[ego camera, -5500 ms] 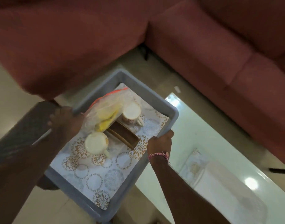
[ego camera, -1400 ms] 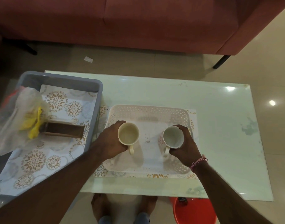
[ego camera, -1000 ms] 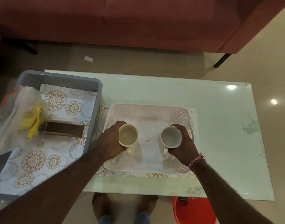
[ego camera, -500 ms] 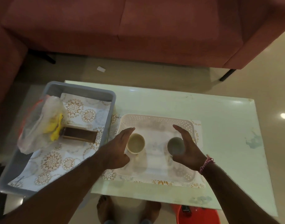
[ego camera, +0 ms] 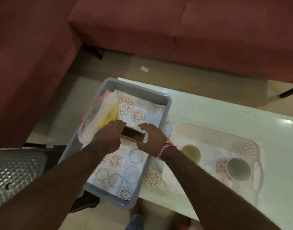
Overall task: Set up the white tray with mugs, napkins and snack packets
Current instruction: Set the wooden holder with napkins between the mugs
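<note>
A grey bin (ego camera: 165,103) with a patterned liner is sitting on the table (ego camera: 225,117), left of the white tray (ego camera: 252,146), where two mugs (ego camera: 191,153) are standing upright. A plastic bag (ego camera: 96,120) is lying in the bin, just beside the left hand (ego camera: 107,138). Both hands are reaching into the bin. The left hand is gripping one end of the brown holder (ego camera: 132,135); the right hand (ego camera: 150,140) is cupping the other end, fingers half open. The holder's long axis is running left to right, slightly tilted.

Both arms reach forward, left hand (ego camera: 107,138) curled palm-down, right hand (ego camera: 151,140) half open beside it.
</note>
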{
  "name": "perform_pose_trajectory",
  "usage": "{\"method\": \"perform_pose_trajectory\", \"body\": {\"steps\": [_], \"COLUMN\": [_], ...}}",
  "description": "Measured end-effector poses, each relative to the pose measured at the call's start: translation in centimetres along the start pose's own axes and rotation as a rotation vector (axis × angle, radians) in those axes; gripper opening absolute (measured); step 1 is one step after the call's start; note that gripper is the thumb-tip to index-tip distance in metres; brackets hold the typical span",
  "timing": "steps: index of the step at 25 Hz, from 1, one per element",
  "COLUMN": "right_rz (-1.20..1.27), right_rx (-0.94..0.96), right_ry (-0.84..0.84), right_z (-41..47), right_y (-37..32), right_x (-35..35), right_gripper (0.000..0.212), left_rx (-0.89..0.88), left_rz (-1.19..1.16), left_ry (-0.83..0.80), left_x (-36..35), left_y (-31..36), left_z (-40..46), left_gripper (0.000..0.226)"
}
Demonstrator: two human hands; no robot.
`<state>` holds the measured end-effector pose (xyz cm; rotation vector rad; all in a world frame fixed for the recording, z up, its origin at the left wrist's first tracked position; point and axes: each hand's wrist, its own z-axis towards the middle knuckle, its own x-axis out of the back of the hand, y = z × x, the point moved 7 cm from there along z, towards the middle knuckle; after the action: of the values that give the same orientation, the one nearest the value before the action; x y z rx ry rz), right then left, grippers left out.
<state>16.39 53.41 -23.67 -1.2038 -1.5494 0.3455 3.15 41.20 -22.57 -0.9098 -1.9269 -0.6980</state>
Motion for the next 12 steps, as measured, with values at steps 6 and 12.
{"method": "perform_pose_trajectory", "body": {"steps": [6, 12], "right_rz": [-0.303, -0.233], "right_rx": [-0.138, -0.156], "right_ry": [0.044, 0.241], "right_z": [4.0, 2.7], "right_y": [0.1, -1.9], "right_x": [-5.4, -0.1], "right_gripper": [0.041, 0.033], "left_rx": [-0.225, -0.406], "left_rz": [0.270, 0.188], "left_ry": [0.074, 0.128], "left_x": [-0.2, 7.3], "left_y": [-0.6, 1.1], "left_z": [2.8, 4.3], "left_gripper": [0.039, 0.041]}}
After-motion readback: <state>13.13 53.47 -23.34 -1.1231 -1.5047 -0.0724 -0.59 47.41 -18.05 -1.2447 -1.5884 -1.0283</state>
